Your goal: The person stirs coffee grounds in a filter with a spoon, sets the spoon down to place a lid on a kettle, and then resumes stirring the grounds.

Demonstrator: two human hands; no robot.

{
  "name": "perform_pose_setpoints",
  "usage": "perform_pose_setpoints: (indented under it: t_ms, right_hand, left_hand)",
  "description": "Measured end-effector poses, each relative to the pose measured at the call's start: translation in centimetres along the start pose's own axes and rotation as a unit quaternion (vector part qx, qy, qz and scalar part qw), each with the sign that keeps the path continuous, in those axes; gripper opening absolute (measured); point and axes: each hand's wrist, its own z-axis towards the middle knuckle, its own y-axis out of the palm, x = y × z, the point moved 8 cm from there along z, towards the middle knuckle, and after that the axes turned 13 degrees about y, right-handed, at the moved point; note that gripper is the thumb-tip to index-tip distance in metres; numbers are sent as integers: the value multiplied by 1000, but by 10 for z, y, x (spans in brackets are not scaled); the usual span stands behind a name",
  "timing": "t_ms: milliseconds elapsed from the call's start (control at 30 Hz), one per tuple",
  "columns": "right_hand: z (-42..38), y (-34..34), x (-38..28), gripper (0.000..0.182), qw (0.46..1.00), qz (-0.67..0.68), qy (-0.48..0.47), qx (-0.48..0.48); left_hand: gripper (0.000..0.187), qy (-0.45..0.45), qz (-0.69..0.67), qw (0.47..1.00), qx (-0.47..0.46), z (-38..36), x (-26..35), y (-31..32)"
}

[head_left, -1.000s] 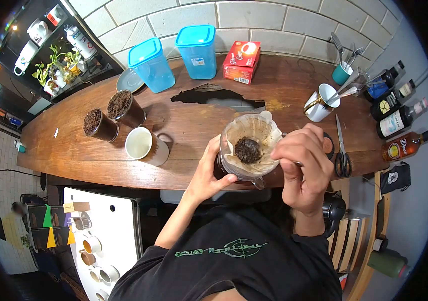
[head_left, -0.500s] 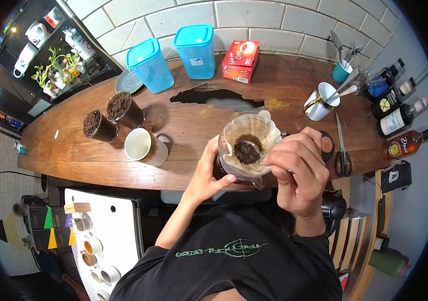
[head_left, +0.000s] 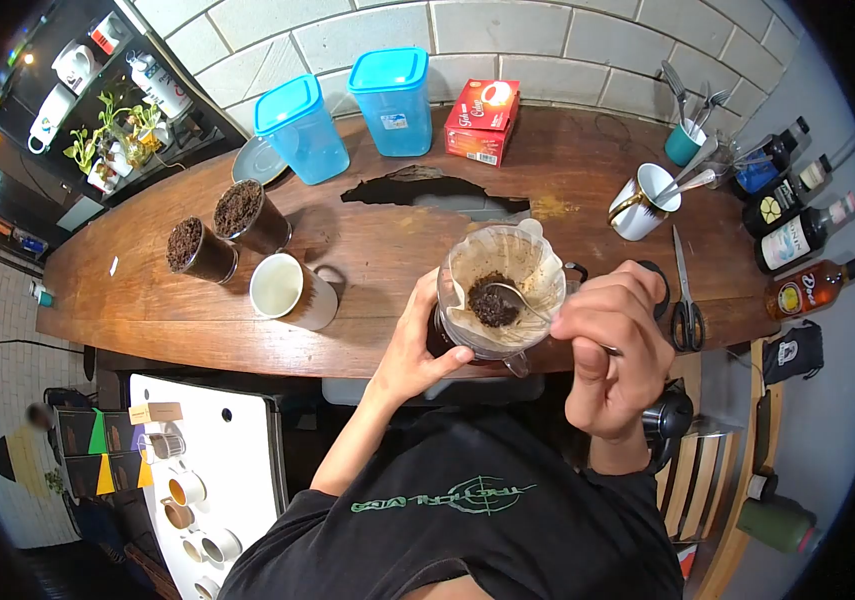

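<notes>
Spoon point(head_left: 524, 301) in the right hand point(head_left: 619, 340), its end down among wet, dark grounds point(head_left: 493, 304) at the bottom of a paper filter point(head_left: 517, 250): that is what I see from where I stand. Thumb and forefinger pinch the handle just beside the filter's right edge. The left hand point(head_left: 417, 345) curves round the left side of the glass dripper point(head_left: 487, 351), thumb spread along the near side, the other fingertips mostly hidden (so how firmly they press, I cannot tell). The dripper sits by the near edge of the wooden counter point(head_left: 377, 250), a white mug point(head_left: 312, 302) well apart to its left and scissors point(head_left: 685, 310) to its right.

Done well, I'd judge, this stirring wants small, gentle strokes in the middle of the grounds, since soaked paper could tear if scraped. The left hand should brace the dripper, lest a sideways push tip it.
</notes>
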Motion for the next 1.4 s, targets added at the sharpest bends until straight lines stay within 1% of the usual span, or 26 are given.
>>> perform_pose_setpoints:
  t_ms: [167,233,300,400,467,500,567,700,767,800,867,900,967,1000,1033,1133,1167,1233,1400]
  right_hand:
    - [0,8,-4,8,999,15,-13,-31]
    - [1,12,-1,7,999,-36,-14,-25]
    - [0,11,-2,6,999,-41,-13,-19]
    - [-1,12,0,6,999,-31,6,-44]
    - [-1,11,3,6,999,-1,12,-39]
    - [0,11,3,6,999,-1,12,-39]
    - [0,7,2,6,999,-42,1,-5]
    - [0,4,-1,6,1000,-31,1,3]
    - [2,9,-2,6,996,-83,-12,-11]
    - [2,9,-2,6,996,-82,-12,-10]
    - [1,12,0,8,998,-45,-4,-50]
    - [1,12,0,8,998,-45,-4,-50]
    - [-1,3,0,10,1000,-8,-12,1]
    - [0,0,-3,10,1000,10,-13,7]
    - [0,-1,-4,10,1000,10,-13,8]
    - [0,7,-7,8,999,-2,-10,-48]
    - [1,9,-6,8,999,-2,-10,-47]
    - [1,11,-2,6,998,-57,-4,-29]
    - [-3,6,-5,7,999,-41,-18,-3]
  left_hand:
    - [91,-3,-8,1000,-2,0,-1,1]
    - [91,-2,3,1000,-4,0,-1,0]
    - [91,-3,3,1000,-3,0,-1,0]
    - [91,-2,4,1000,-2,0,1,0]
    - [91,1,5,1000,-3,0,2,0]
    - [90,3,7,1000,-1,0,1,0]
    - [90,6,9,1000,1,0,1,0]
    - [89,4,0,1000,-1,0,1,0]
    - [89,5,-4,1000,-1,0,1,1]
    - [89,4,-4,1000,1,0,1,1]
    - [89,3,-4,1000,3,0,1,0]
    - [89,7,-1,1000,5,0,1,0]
    - [89,10,1,1000,7,0,1,0]
    - [89,11,-2,1000,5,0,1,0]
    - [89,12,-5,1000,3,1,1,0]
    - [88,10,-9,1000,1,1,1,1]
    - [88,10,-9,1000,1,1,1,1]
    - [88,6,-2,1000,0,1,1,0]
    - [87,10,-4,1000,4,1,3,0]
